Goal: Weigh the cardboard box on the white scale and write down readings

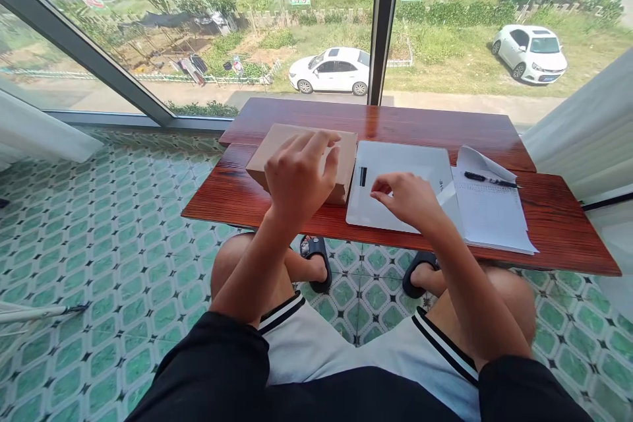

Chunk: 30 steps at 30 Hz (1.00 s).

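Observation:
My left hand is raised in front of a brown cardboard box, hiding part of it. Its fingers are bent, with the thumb apart from them, and it holds nothing I can see. Over a flat silver laptop, closed on the table, hovers my right hand. Its thumb and fingertips come together in a pinch; whatever might be between them is too small to make out. A small dark mark shows on the laptop's lid, just left of those fingertips.
The reddish wooden table stands before a large window. Right of the laptop lie sheets of paper with a black pen on top. My knees and sandals are below the table's near edge. White curtains hang at both sides.

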Motion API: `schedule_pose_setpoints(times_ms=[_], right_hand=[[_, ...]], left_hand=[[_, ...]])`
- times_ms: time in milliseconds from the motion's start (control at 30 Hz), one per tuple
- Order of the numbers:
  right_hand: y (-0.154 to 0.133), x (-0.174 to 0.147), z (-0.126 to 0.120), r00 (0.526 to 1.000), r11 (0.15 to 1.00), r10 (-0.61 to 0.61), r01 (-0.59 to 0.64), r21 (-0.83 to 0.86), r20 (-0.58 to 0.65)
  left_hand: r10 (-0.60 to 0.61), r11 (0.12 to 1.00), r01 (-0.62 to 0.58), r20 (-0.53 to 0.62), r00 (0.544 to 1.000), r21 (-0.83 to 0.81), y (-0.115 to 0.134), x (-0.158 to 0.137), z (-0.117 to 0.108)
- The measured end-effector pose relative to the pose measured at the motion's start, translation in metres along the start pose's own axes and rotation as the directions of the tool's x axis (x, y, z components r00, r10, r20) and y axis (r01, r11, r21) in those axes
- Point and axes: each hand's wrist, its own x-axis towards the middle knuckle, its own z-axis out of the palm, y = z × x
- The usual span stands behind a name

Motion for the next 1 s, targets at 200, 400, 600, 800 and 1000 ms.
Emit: schedule_pose_setpoints(times_ms=[200,400,600,800,1000], right_hand=[[0.014,-0.007,-0.006,1.000,1.000,0.012,-0.011,0.015,-0.017],[0.028,-0.013,-0.013,0.998,1.000,0.025,-0.025,0.009,-0.057],[0.044,-0.018,-0.018,0.999,0.999,0.005,-0.004,0.039,-0.046],[0.067,-0.021,-0.020,0.996,0.998,0.043,-0.039,0.055,-0.075],[0.099,-0.021,-0.021,0.992,0.994,0.107,-0.108,-0.005,-0.070]], left_hand=[[0.209,0.975,-0.205,0.032,0.977,-0.088,0.038,-0.013,0.002],[0.385,0.907,-0.370,0.040,0.922,-0.204,0.069,-0.026,0.001],[0.539,0.806,-0.500,0.041,0.842,-0.318,0.094,-0.042,0.002],[0.650,0.726,-0.572,0.107,0.753,-0.382,0.109,-0.058,0.014],[0.743,0.637,-0.630,0.139,0.654,-0.444,0.118,-0.071,0.033]])
